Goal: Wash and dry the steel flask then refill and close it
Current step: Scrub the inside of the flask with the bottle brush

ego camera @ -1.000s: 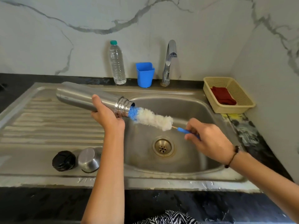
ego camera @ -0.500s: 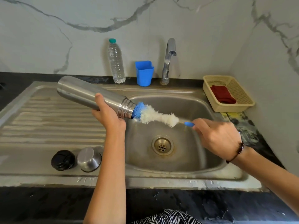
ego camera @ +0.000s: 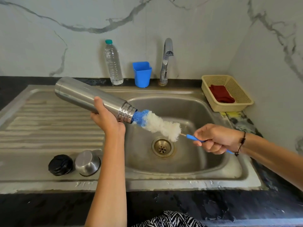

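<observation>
We gripped the steel flask (ego camera: 91, 97) in our left hand (ego camera: 106, 119), tilted over the sink (ego camera: 205, 112), our right hand (ego camera: 216, 139) clenching the bottle brush (ego camera: 157, 124), whose springy bristles might have spattered us.

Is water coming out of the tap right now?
No, the tap shows no stream below its spout, and the sink under it only holds the bottle brush.

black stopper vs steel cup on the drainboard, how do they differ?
The black stopper is matte black with a ridged top; the steel cup is smooth, shiny metal. The stopper sits left and looks lower and flatter; the cup stands taller, mouth down, tapering toward its flat base. Both are round, off the flask, untouched, side by side on the drainboard.
</observation>
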